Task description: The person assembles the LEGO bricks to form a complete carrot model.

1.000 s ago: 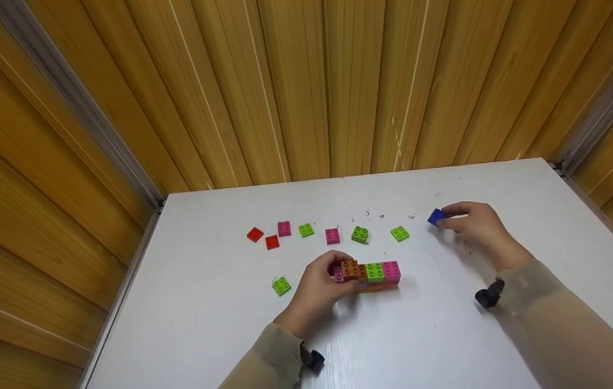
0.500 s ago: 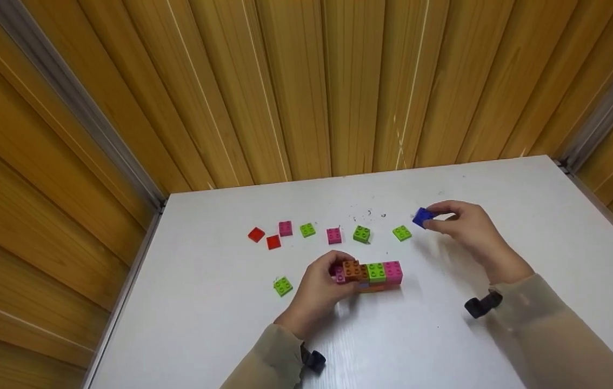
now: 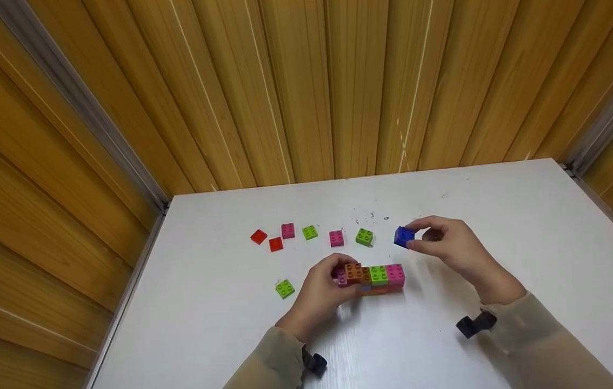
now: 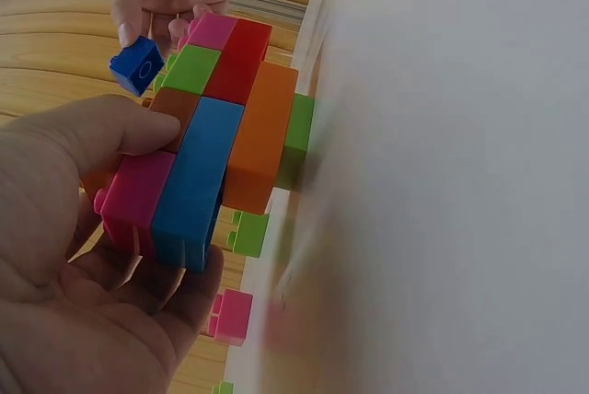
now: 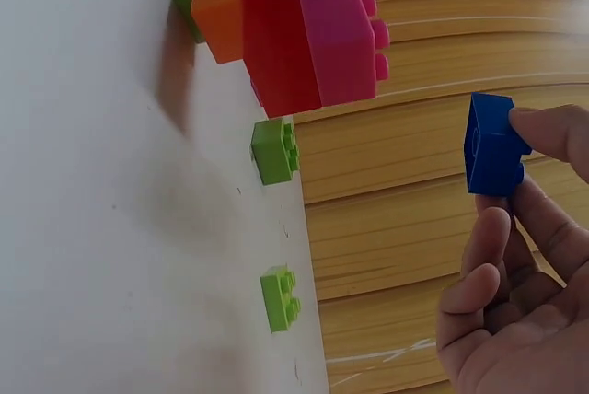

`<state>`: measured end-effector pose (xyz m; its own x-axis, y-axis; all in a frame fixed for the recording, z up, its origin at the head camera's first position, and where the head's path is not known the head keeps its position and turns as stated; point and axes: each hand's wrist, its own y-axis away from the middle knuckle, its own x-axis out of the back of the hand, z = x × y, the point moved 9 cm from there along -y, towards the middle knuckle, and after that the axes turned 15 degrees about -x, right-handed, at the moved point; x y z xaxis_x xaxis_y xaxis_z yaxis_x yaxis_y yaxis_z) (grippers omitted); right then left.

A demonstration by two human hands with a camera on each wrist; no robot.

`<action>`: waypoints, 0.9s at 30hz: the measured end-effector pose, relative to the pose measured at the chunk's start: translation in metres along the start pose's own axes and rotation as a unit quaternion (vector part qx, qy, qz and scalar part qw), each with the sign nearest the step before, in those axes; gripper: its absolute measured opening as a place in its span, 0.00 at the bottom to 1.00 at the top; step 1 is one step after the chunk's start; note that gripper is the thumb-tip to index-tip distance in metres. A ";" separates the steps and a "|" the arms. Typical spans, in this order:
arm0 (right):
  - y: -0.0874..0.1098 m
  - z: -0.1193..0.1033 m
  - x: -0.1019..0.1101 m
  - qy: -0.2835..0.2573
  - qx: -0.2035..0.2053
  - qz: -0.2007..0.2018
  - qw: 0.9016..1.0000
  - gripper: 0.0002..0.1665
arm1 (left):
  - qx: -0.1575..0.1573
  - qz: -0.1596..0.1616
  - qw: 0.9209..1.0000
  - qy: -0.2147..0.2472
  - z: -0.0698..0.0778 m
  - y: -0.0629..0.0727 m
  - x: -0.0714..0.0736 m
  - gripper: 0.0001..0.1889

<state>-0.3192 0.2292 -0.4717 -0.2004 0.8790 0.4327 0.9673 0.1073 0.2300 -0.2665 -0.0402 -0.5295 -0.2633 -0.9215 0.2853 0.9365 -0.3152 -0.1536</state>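
Note:
A built block of toy bricks [image 3: 379, 275] stands at the middle of the table, with my left hand [image 3: 320, 286] gripping its left end. In the left wrist view its layers show: orange [image 4: 260, 141] and green low down, blue [image 4: 201, 173] and red above, then pink, brown and green. An orange-brown brick [image 3: 353, 271] tops the left part. My right hand [image 3: 450, 251] pinches a small blue brick [image 3: 403, 236] between thumb and fingers, held up behind and right of the block. The blue brick is apart from the block, its hollow underside visible in the right wrist view [image 5: 471, 145].
Behind the block lies a loose row: red pieces [image 3: 258, 236], pink bricks [image 3: 336, 238] and green ones [image 3: 364, 236]. One flat green brick [image 5: 279, 299] is hidden behind the blue one in the head view. Another green brick [image 3: 285, 288] lies left of my left hand. Wood-patterned panels [image 3: 306, 92] border the table.
My right hand has carried the blue brick leftward and nearer, from the table's right side toward the block. My left hand has kept its grip in place.

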 end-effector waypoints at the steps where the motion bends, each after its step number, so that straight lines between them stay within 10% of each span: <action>1: 0.001 -0.001 -0.002 -0.003 0.007 -0.006 1.000 0.24 | 0.002 -0.001 1.000 -0.001 0.000 0.000 0.000 0.24; 12: 0.007 -0.006 -0.037 0.041 0.098 -0.096 0.990 0.17 | -0.013 -0.001 1.000 -0.002 0.000 -0.001 -0.001 0.22; 27: 0.000 0.012 -0.054 0.028 0.069 -0.148 0.986 0.20 | 0.000 -0.003 1.000 -0.012 0.002 0.002 -0.001 0.23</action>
<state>-0.3067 0.1873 -0.5057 -0.4817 0.7733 0.4123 0.8763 0.4209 0.2343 -0.2643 -0.0398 -0.5284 -0.2635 -0.9140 0.3085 0.9350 -0.3207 -0.1513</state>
